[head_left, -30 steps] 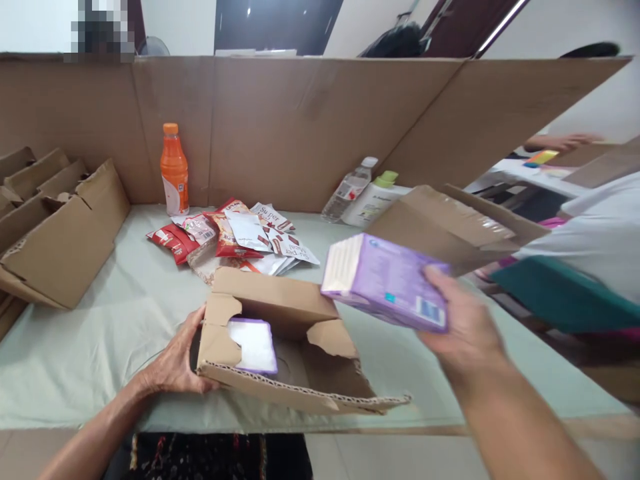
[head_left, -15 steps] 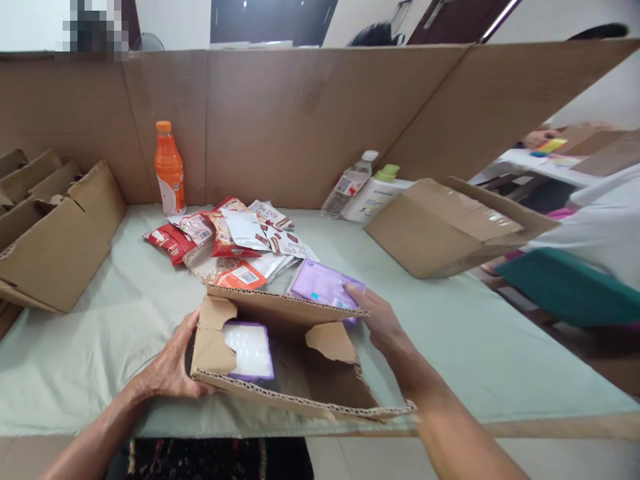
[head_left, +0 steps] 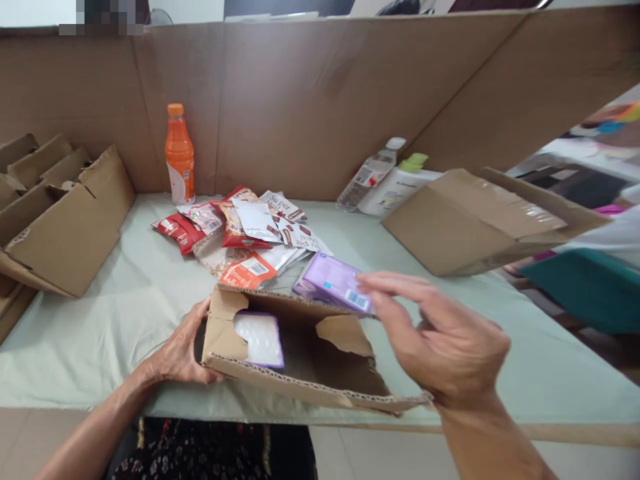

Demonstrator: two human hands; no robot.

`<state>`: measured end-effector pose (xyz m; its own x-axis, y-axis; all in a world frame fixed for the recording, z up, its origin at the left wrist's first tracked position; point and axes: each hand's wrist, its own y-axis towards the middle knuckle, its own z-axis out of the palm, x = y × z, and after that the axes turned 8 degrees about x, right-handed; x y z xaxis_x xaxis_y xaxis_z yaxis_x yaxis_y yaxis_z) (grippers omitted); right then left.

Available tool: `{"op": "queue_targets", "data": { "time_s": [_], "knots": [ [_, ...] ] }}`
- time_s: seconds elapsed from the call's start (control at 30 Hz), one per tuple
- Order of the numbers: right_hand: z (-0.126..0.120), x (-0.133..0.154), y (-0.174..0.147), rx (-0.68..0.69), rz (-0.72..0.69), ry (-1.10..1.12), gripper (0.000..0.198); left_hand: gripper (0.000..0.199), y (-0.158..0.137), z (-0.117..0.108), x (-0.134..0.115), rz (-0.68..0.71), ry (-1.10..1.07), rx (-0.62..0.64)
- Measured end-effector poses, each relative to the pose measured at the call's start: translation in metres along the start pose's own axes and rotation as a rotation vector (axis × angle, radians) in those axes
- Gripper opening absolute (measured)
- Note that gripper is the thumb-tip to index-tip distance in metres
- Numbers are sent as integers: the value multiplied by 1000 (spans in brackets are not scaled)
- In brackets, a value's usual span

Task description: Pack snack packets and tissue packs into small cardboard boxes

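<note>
My left hand (head_left: 187, 350) is wrapped around the left end of an open cardboard box (head_left: 300, 393) at the table's front edge. Inside that box, at its left end, lies a white pack with purple edges (head_left: 260, 340), partly covered by a torn flap. My right hand (head_left: 440, 333) is raised over the box's right end, its thumb and index finger closed on the right corner of a purple pack (head_left: 333, 280). This pack is tilted behind the box's far wall, which hides its lower edge. Several snack and sachet packets (head_left: 250, 227) lie heaped just beyond it.
An orange bottle (head_left: 180, 160) stands by the cardboard screen (head_left: 300, 100). A clear bottle (head_left: 370, 177) and a white bottle with a green cap (head_left: 395, 190) lean at the right, beside another box (head_left: 465, 227). A divided carton (head_left: 70, 233) is at left.
My right hand has risen and come nearer the camera, with the purple pack's near edge tilting up. My left hand still holds the box. The view has tipped down and shifted slightly.
</note>
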<state>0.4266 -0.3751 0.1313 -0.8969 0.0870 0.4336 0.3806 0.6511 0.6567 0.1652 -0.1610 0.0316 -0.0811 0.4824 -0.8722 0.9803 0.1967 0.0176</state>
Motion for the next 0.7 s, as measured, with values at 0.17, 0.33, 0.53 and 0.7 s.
{"op": "queue_targets", "data": {
  "time_s": [0.17, 0.33, 0.53, 0.7],
  "knots": [
    [8, 28, 5, 181, -175, 41, 17, 128, -3, 0, -2, 22, 44, -21],
    [-3, 43, 2, 217, -287, 75, 25, 123, -6, 3, 3, 50, 28, -41],
    [-6, 48, -4, 497, -270, 79, 29, 120, -5, 1, -1, 31, 26, -25],
    [24, 38, 2, 1055, -90, 27, 59, 117, -6, 2, 1, 17, 12, -28]
  ]
}}
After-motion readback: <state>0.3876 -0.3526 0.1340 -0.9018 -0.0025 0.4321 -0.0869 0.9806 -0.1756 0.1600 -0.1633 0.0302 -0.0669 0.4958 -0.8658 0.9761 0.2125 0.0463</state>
